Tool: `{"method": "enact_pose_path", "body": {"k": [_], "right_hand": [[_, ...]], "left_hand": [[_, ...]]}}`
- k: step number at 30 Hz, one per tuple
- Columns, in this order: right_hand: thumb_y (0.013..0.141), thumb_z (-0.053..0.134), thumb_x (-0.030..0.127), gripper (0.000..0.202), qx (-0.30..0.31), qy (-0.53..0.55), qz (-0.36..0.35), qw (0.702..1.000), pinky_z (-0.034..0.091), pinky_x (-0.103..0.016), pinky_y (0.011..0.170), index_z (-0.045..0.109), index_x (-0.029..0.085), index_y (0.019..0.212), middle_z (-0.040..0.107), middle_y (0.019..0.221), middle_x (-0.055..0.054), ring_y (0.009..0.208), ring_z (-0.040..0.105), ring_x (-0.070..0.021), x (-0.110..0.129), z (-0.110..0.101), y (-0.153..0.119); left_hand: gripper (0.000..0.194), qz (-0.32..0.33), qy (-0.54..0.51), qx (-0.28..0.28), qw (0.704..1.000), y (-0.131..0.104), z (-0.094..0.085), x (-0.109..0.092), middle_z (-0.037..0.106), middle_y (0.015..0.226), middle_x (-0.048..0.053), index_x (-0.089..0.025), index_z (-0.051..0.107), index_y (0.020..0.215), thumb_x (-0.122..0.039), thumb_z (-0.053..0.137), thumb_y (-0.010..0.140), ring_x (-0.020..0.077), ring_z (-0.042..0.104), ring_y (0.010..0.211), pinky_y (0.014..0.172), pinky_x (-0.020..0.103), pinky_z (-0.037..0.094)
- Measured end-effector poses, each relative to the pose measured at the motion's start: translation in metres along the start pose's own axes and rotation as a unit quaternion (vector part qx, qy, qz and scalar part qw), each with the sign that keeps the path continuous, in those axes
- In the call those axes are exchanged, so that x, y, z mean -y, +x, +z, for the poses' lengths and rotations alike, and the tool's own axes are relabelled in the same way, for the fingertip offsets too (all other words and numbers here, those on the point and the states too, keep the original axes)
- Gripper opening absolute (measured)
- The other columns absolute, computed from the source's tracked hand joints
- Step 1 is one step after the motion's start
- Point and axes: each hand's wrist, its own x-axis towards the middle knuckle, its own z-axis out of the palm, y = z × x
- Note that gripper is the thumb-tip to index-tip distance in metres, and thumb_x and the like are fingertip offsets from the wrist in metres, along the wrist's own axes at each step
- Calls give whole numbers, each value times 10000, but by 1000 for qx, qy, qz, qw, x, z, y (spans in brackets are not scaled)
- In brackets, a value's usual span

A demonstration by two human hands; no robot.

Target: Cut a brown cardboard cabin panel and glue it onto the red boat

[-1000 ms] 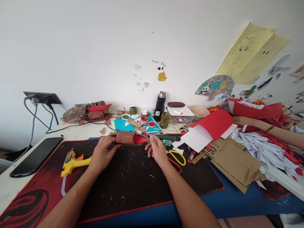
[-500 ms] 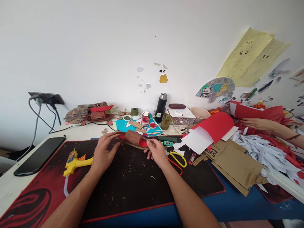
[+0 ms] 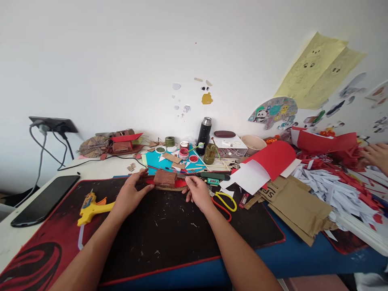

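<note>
A small model boat (image 3: 165, 178) with a brown curved cover and a red inside lies across the far edge of the dark mat (image 3: 169, 238). My left hand (image 3: 131, 194) grips its left end between thumb and fingers. Its right end is pinched by my right hand (image 3: 196, 191), whose lower fingers are curled. Left of my left forearm lies a yellow glue gun (image 3: 92, 208). Scissors with yellow and red handles (image 3: 226, 202) rest just right of my right hand.
Paint pots (image 3: 183, 153), a black flask (image 3: 205, 133) and a jar (image 3: 210, 153) stand behind. Red paper (image 3: 277, 159), cardboard (image 3: 300, 208) and paper strips (image 3: 327, 186) lie right. A phone (image 3: 45, 201) is left. Another person's hand (image 3: 376, 155) shows far right.
The model boat has turned to lie more level, its left end lower. The other person's hand has moved right, away from the red paper. The view has shifted slightly.
</note>
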Motion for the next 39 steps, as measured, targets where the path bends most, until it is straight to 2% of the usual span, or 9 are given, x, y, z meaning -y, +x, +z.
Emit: {"method": "enact_pose_path", "body": {"k": [4,11,17,22,26,29,33,36,39], "right_hand": [[869,615,737,614,-15,-1,-13,1000,308,-200,319,630,179,1124,725,714,6,350,566,-106,0,1,-1],[937,585,656,560,-57,-14,-58,997,325,-215,344,630,174,1219,690,655,34,340,506,-96,1,3,-2],[933,587,632,556,-60,-24,-67,996,338,-231,344,649,159,1218,679,644,28,335,486,-103,4,3,-3],[947,541,651,544,-65,-28,-78,994,335,-228,358,676,172,1168,646,621,33,357,465,-100,8,5,-6],[947,532,664,539,-54,-40,-82,994,333,-227,369,699,183,1122,640,613,31,367,469,-103,14,6,-7],[953,539,640,494,-40,-61,-84,994,329,-223,379,714,192,1064,636,591,33,366,479,-104,18,2,-10],[960,566,588,419,-54,-105,-88,989,347,-232,407,725,200,950,589,520,40,376,493,-119,22,-21,-20],[971,536,617,448,-110,-138,-84,981,359,-250,416,699,206,901,555,501,40,384,498,-137,27,-55,-29],[944,503,711,527,-166,-179,-79,967,372,-265,421,650,215,848,507,473,53,380,482,-147,35,-100,-34]], "left_hand": [[695,-9,8,-4,1000,1,-5,1,695,1378,151,-212,640,1375,-629,681,820,336,660,1278,1143,514,477],[562,-10,39,-15,999,2,-5,1,772,1167,115,-224,677,1338,-519,600,866,297,747,1029,958,448,583],[378,-7,85,-22,996,3,-5,5,806,1121,102,-265,786,1083,-483,563,869,317,752,1027,927,431,583],[386,-14,118,-21,993,5,-2,8,828,1028,114,-261,810,962,-515,530,885,351,760,970,839,447,588],[372,-8,126,-21,992,6,-1,5,831,983,90,-277,818,954,-513,538,885,329,762,942,812,410,584],[386,-13,120,-37,992,6,-7,-4,828,1032,86,-261,809,1037,-516,557,895,314,754,957,820,398,583],[439,-30,106,-71,991,3,-19,-20,805,1137,79,-238,765,1165,-535,547,926,288,725,1000,855,383,567],[411,-62,100,-107,987,1,-25,-27,793,989,65,-230,754,1040,-567,555,915,261,706,849,756,358,546],[374,-87,97,-138,982,-1,-27,-29,758,867,47,-243,726,882,-590,584,867,257,685,795,685,343,499]]}}
